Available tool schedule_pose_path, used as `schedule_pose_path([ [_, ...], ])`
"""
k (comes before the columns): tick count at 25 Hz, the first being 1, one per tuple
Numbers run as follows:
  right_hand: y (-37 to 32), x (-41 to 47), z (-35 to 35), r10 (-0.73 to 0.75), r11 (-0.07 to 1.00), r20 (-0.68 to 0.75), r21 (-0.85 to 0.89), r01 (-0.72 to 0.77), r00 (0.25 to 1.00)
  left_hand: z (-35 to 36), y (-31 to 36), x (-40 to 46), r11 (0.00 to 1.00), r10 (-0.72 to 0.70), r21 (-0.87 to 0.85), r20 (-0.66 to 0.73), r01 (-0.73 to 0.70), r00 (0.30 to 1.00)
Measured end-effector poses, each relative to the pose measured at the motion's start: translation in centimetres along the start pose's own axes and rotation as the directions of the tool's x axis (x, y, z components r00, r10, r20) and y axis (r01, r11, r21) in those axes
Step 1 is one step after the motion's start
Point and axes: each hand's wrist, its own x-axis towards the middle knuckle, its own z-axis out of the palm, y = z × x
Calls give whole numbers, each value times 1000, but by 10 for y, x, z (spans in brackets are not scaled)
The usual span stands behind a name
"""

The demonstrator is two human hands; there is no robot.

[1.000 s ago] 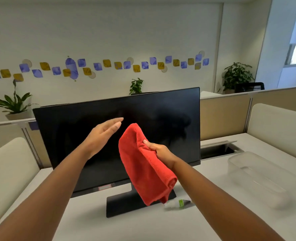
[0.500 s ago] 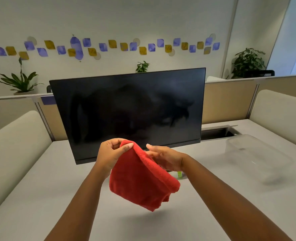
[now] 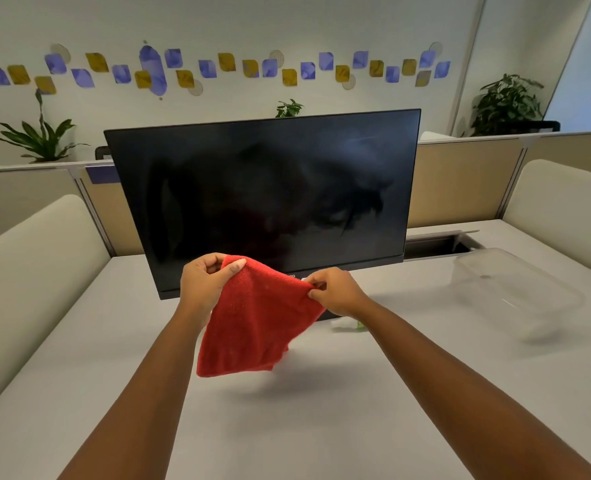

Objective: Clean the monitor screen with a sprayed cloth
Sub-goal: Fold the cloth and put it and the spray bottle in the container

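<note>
A black monitor (image 3: 270,188) stands on the grey desk (image 3: 287,427) with its dark screen facing me. In front of its lower edge both hands hold up a red cloth (image 3: 252,323), which hangs down over the desk. My left hand (image 3: 204,282) grips the cloth's upper left corner. My right hand (image 3: 335,289) pinches its upper right edge. A small spray bottle (image 3: 351,325) with a green band lies on the desk, mostly hidden behind my right wrist.
A clear plastic container (image 3: 512,292) sits on the desk at the right. An open cable slot (image 3: 436,245) lies behind it beside the monitor. Beige partitions (image 3: 460,181) and padded side panels (image 3: 27,265) enclose the desk.
My left hand, held open before the screen a second ago, came down and took the cloth's left corner. Both hands have since moved apart, spreading the cloth.
</note>
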Motion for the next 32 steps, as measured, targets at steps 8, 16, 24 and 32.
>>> schedule_pose_path([
  [8,-1,0,-15,-90,992,-297,62,113,951,2,-13,0,998,42,-49,5,-41,999],
  [16,62,-61,13,-27,993,396,118,-22,918,-29,-86,-73,963,-265,190,552,190,790],
  [24,75,-47,29,6,898,436,394,-197,900,-16,-108,-74,896,-422,13,336,444,842],
  [32,76,-21,71,262,837,111,468,-283,959,30,-126,-54,898,-424,68,-123,434,897],
])
